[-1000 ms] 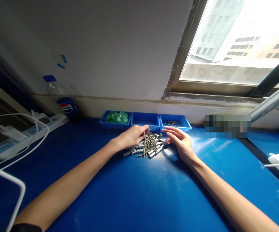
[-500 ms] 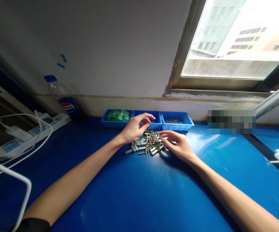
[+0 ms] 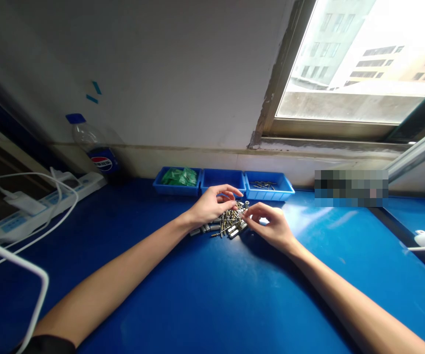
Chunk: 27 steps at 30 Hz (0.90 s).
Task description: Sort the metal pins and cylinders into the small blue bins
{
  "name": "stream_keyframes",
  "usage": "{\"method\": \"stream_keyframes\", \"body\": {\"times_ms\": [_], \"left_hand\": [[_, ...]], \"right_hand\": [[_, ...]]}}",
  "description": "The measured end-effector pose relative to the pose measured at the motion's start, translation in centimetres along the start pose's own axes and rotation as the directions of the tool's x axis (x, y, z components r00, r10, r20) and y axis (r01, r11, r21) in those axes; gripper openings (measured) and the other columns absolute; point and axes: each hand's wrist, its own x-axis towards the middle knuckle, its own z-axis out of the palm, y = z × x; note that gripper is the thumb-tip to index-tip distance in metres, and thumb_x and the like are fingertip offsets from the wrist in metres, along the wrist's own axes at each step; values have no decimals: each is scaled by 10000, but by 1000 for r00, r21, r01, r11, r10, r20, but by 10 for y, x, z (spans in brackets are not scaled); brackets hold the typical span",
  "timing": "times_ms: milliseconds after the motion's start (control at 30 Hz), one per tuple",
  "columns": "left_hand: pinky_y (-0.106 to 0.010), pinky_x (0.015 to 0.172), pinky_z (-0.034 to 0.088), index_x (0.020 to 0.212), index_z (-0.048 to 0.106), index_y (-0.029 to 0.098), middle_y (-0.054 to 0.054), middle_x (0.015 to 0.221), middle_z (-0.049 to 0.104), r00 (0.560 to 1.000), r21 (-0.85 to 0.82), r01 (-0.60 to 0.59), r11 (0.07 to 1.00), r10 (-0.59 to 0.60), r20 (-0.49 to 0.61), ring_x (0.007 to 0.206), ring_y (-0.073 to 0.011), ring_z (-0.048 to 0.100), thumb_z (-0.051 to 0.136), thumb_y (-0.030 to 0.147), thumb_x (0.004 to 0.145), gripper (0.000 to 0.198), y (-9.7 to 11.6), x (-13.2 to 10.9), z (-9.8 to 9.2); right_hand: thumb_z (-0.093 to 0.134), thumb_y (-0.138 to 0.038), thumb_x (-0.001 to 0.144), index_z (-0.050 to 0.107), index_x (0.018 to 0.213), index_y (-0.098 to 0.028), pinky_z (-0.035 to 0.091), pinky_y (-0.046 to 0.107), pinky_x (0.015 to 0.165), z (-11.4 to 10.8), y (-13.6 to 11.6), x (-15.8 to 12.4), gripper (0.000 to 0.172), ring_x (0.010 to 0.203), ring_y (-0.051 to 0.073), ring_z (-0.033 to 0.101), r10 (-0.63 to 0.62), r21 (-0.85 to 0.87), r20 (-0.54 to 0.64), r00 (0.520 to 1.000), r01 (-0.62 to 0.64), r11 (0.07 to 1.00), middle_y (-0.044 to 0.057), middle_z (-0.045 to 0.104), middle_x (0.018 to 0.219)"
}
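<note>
A heap of small metal parts (image 3: 230,223) lies on the blue table, mixing thin pins with brass-coloured ends and short grey metal sleeves. My left hand (image 3: 214,204) hovers over the heap's left and far side. Its fingers are curved, with a gap between them and the thumb, and I see nothing held there. At the heap's right edge, my right hand (image 3: 271,223) has thumb and forefinger pinched together at the parts. Whatever sits between those fingertips is too small to make out.
Behind the heap stand three blue bins: a left bin (image 3: 156,188) with green packets, a middle bin (image 3: 222,176) partly behind my left hand, and a right bin (image 3: 286,191) with thin pins. A bottle (image 3: 101,157) and power strip (image 3: 13,223) with white cables are at left.
My left hand has come down and slightly right, toward the heap. The right hand's thumb and forefinger have closed into a pinch at the heap's edge.
</note>
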Motion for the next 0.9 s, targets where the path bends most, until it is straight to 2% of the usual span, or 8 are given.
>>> {"method": "stream_keyframes", "body": {"times_ms": [167,233,300,400,533,667,800,900], "left_hand": [[-279,862,573,1028,745,142,-77,991,752,997,204,-70,977,67,25,929,-173,721,669,135,873,174,-1,1,-1],[-286,864,565,1003,751,152,-76,1008,761,988,414,-151,898,151,31,927,-180,717,631,113,880,177,1,2,-11],[-297,837,552,988,751,159,-72,977,765,978,631,-194,751,198,65,880,-187,706,610,97,877,190,5,2,-24],[-280,729,531,954,750,169,-60,877,761,988,758,-153,634,94,121,773,-190,696,638,130,867,147,12,0,-43],[-272,641,480,964,753,199,-64,867,760,994,868,-99,487,0,113,753,-217,699,674,138,832,165,16,-4,-45],[-305,686,502,942,732,204,-103,936,763,997,934,-55,354,-33,71,819,-269,720,619,113,848,172,11,-6,-30],[-332,732,529,1019,698,214,-115,986,760,999,940,-11,341,-36,24,869,-291,731,552,86,879,239,5,-4,-21],[-328,725,529,1132,645,228,-111,994,750,999,946,13,324,-43,2,862,-285,734,528,67,889,314,1,-3,-18]], "right_hand": [[784,-426,859,784,943,-231,639,355,719,-4,1,3,212,760,219,764,183,140,-30,983,-177,974,60,811,910],[810,-457,832,789,934,-232,654,390,748,-5,1,4,248,757,239,776,245,214,-53,968,-229,950,68,815,893],[831,-466,815,783,929,-238,658,424,795,-6,1,7,260,782,255,784,272,259,-133,953,-231,938,68,814,887],[835,-453,825,771,1019,-247,633,480,942,-10,3,10,291,922,277,792,270,299,-287,919,-182,937,83,815,1038],[827,-384,848,652,1353,-288,557,510,1092,-16,10,11,542,1159,275,734,207,306,-316,926,-107,946,96,692,1407],[775,-353,886,622,1369,-291,580,479,1024,-15,13,8,510,1060,241,739,192,242,-277,941,-126,962,97,720,1345],[752,-337,887,644,1298,-274,613,419,866,-11,8,6,429,821,193,731,218,244,-226,949,-161,956,88,767,1205],[745,-342,878,648,1281,-268,613,395,800,-10,4,6,421,753,181,713,234,245,-198,952,-183,952,89,774,1168]]}}
